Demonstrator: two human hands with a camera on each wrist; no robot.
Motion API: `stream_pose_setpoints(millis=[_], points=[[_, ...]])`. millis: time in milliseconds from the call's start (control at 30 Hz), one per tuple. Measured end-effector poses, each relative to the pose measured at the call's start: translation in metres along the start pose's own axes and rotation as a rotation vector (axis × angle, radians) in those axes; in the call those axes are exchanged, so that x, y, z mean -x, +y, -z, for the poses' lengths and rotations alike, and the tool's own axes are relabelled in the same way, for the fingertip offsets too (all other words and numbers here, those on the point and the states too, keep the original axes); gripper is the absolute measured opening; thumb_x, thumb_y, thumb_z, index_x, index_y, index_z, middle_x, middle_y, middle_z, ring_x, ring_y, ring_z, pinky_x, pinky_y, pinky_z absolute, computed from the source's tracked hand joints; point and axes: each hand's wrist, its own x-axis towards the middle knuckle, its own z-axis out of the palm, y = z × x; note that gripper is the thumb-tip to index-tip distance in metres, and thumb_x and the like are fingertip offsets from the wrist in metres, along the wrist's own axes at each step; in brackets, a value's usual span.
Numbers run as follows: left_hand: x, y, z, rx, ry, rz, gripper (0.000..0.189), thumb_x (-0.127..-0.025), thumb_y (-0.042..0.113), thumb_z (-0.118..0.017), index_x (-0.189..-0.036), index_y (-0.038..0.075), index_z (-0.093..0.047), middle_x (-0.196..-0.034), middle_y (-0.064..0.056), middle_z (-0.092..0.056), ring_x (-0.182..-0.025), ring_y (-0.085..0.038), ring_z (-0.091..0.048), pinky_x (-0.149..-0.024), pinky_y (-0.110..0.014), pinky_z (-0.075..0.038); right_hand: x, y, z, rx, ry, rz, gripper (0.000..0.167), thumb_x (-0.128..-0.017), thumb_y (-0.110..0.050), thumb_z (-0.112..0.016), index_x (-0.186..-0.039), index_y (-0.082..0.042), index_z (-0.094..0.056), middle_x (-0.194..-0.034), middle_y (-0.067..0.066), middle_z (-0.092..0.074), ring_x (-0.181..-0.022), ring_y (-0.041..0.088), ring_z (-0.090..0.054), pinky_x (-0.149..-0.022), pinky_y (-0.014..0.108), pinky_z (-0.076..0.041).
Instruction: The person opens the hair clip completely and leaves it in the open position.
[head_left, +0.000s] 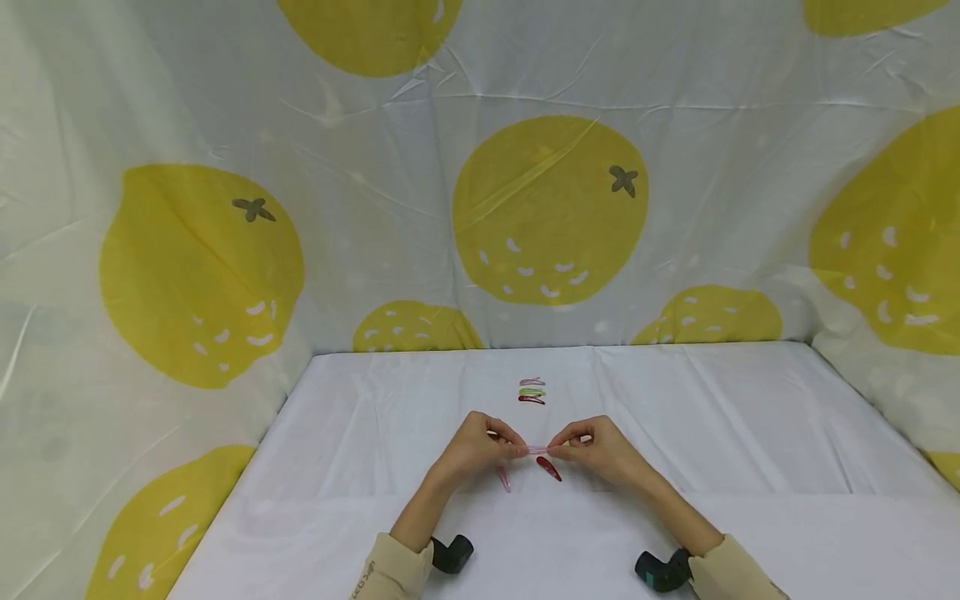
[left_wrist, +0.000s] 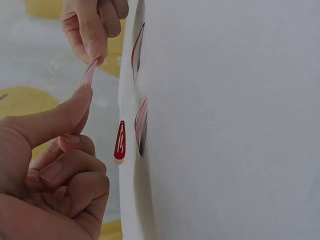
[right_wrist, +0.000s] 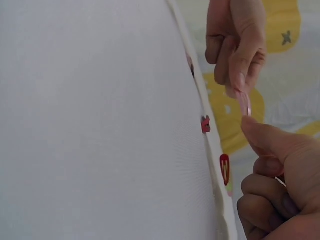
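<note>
A pink snap hair clip (head_left: 537, 450) is held level between both hands, a little above the white tabletop. My left hand (head_left: 480, 446) pinches one end of it between thumb and index finger, and my right hand (head_left: 596, 450) pinches the other end the same way. In the left wrist view the pink clip (left_wrist: 89, 75) bridges the two sets of fingertips, which cover its ends. Below the right fingertips lies a dark red hair clip (head_left: 549, 468). Another pink hair clip (head_left: 504, 478) lies by the left hand, partly hidden behind it.
Farther back on the white-covered table (head_left: 375, 433), three clips lie stacked in a short row: a pink clip (head_left: 532, 382), a green clip (head_left: 532, 392) and a red clip (head_left: 532, 400). A curtain (head_left: 375, 208) with yellow fruit prints encloses the table's back and sides.
</note>
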Motion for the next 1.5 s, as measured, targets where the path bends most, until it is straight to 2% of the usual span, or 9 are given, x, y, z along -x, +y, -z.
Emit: stream_pose_setpoints(millis=[167, 433, 533, 667, 800, 933, 1067, 1333, 1500], points=[[-0.002, 0.0, -0.001, -0.01, 0.033, -0.038, 0.01, -0.081, 0.012, -0.088, -0.082, 0.004, -0.082, -0.071, 0.004, -0.06, -0.069, -0.009, -0.046, -0.058, -0.02, -0.036, -0.002, -0.001, -0.005, -0.011, 0.047, 0.013, 0.01, -0.089, -0.021, -0.082, -0.089, -0.011, -0.081, -0.063, -0.007, -0.042, -0.05, -0.001, -0.032, -0.052, 0.017, -0.028], [-0.005, -0.001, 0.001, -0.023, 0.031, -0.152, 0.008, -0.083, 0.007, -0.086, -0.083, 0.001, -0.081, -0.067, 0.003, -0.053, -0.067, -0.01, -0.043, -0.056, -0.019, -0.033, -0.002, -0.009, -0.011, 0.026, 0.154, 0.006, 0.008, -0.088, -0.024, -0.083, -0.09, -0.017, -0.079, -0.064, -0.006, -0.046, -0.054, 0.001, -0.033, -0.052, 0.018, -0.029], [-0.004, 0.0, 0.001, -0.006, 0.042, -0.193, 0.006, -0.083, 0.004, -0.085, -0.082, 0.0, -0.081, -0.067, 0.003, -0.051, -0.064, -0.008, -0.042, -0.056, -0.018, -0.033, -0.003, -0.009, -0.012, 0.019, 0.166, 0.032, 0.009, -0.087, -0.025, -0.084, -0.09, -0.018, -0.08, -0.06, -0.007, -0.038, -0.055, 0.001, -0.032, -0.053, 0.018, -0.028], [-0.004, 0.0, -0.001, -0.023, 0.095, -0.217, 0.005, -0.081, 0.002, -0.085, -0.078, 0.0, -0.08, -0.065, 0.004, -0.049, -0.062, -0.006, -0.041, -0.056, -0.018, -0.032, -0.004, -0.008, -0.015, 0.017, 0.197, 0.06, 0.008, -0.087, -0.023, -0.084, -0.089, -0.017, -0.08, -0.057, -0.008, -0.028, -0.055, 0.001, -0.025, -0.055, 0.018, -0.025], [-0.004, 0.001, -0.005, -0.103, 0.165, -0.23, 0.007, -0.08, 0.003, -0.085, -0.076, 0.004, -0.079, -0.062, 0.004, -0.049, -0.059, -0.006, -0.041, -0.054, -0.019, -0.031, -0.003, -0.01, -0.02, 0.041, 0.257, 0.105, 0.007, -0.085, -0.018, -0.085, -0.085, -0.015, -0.079, -0.057, -0.008, -0.023, -0.055, 0.0, -0.02, -0.054, 0.018, -0.022], [-0.002, 0.003, -0.007, -0.158, 0.223, -0.238, 0.009, -0.08, 0.003, -0.085, -0.076, 0.006, -0.078, -0.06, 0.005, -0.049, -0.059, -0.006, -0.041, -0.053, -0.019, -0.03, -0.003, -0.013, -0.027, 0.071, 0.336, 0.156, 0.008, -0.084, -0.012, -0.086, -0.08, -0.015, -0.078, -0.056, -0.01, -0.024, -0.054, -0.003, -0.019, -0.054, 0.017, -0.021], [-0.002, 0.004, -0.007, -0.171, 0.252, -0.243, 0.01, -0.079, 0.004, -0.086, -0.075, 0.007, -0.077, -0.06, 0.005, -0.047, -0.059, -0.006, -0.041, -0.053, -0.019, -0.03, -0.003, -0.014, -0.032, 0.099, 0.378, 0.194, 0.009, -0.083, -0.008, -0.085, -0.079, -0.014, -0.079, -0.057, -0.012, -0.027, -0.055, -0.004, -0.02, -0.053, 0.017, -0.02], [-0.006, 0.003, -0.004, -0.139, 0.224, -0.32, 0.007, -0.08, -0.001, -0.085, -0.077, 0.003, -0.081, -0.064, 0.001, -0.052, -0.062, -0.003, -0.04, -0.058, -0.017, -0.032, -0.005, -0.011, -0.031, 0.027, 0.393, 0.106, 0.004, -0.083, -0.014, -0.086, -0.085, -0.016, -0.083, -0.055, -0.011, -0.027, -0.054, -0.002, -0.023, -0.054, 0.017, -0.022], [-0.008, 0.001, -0.002, -0.121, 0.184, -0.347, 0.004, -0.08, -0.003, -0.084, -0.079, 0.0, -0.081, -0.066, -0.003, -0.055, -0.062, -0.001, -0.041, -0.058, -0.016, -0.032, -0.004, -0.01, -0.028, 0.015, 0.387, 0.096, 0.012, -0.083, -0.015, -0.087, -0.094, -0.014, -0.085, -0.055, -0.01, -0.028, -0.053, -0.001, -0.023, -0.053, 0.017, -0.024]])
